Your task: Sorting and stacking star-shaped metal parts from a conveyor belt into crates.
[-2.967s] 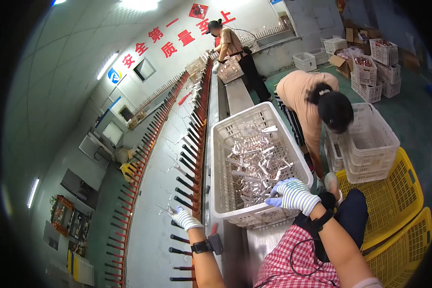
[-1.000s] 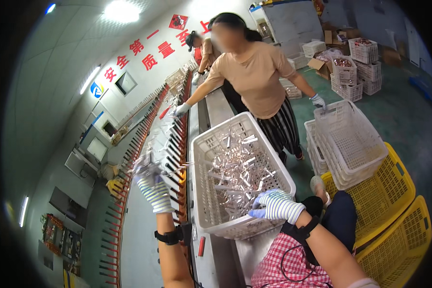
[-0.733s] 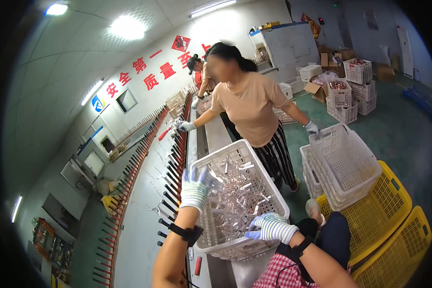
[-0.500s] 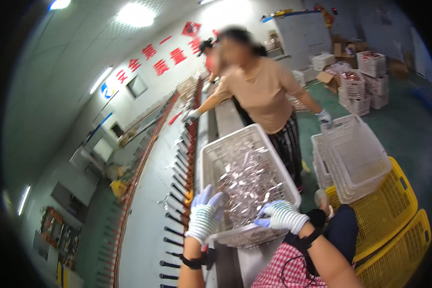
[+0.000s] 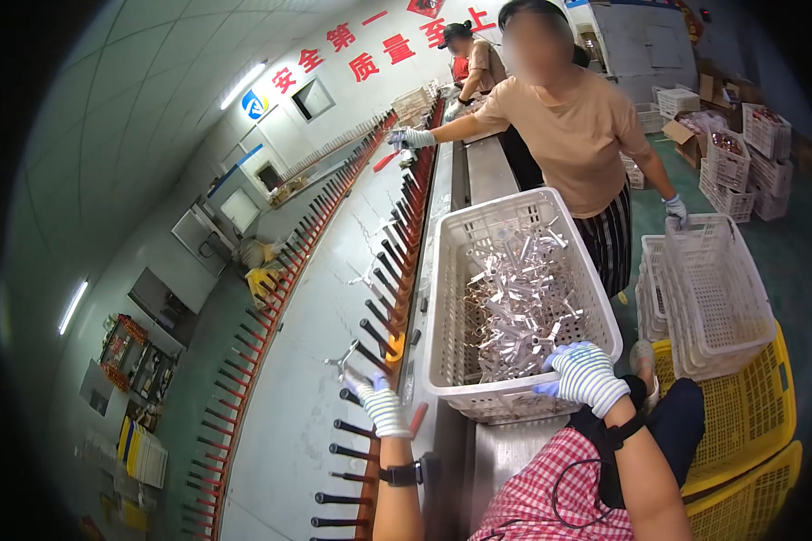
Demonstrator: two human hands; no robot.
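We note a white slotted plastic crate (image 5: pixel 442 298) sitting on the steel tabletop (image 5: pixel 487 171), directly ahead of the person and a little to the right, its near rim toward the camera. It is filled with a loose heap of small silvery metal parts (image 5: pixel 519 302), piled thickest toward the middle and near end. Right hand (image 5: pixel 582 374), in a white knit glove with blue striping, is curled over the crate's near rim at the right corner, fingers closed on the edge. Left hand (image 5: pixel 377 403), same kind of glove, sits left of the crate at the row of black pegs (image 5: pixel 383 279) running along an orange rail; fingers bent around something small, and we cannot tell exactly what it holds. A small metal part (image 5: pixel 341 359) lies on the pale conveyor surface (image 5: pixel 316 343) just beyond that hand. A dark watch (image 5: pixel 402 472) rides the left wrist, a black strap the right. Across the crate stands another person in a tan shirt (image 5: pixel 573 126), one gloved hand (image 5: pixel 412 138) reaching to the peg row, the other resting on a stack of empty white crates (image 5: pixel 708 298). Yellow crates (image 5: pixel 753 433) sit at lower right. Further back, a second co-worker (image 5: pixel 474 63) at the line.
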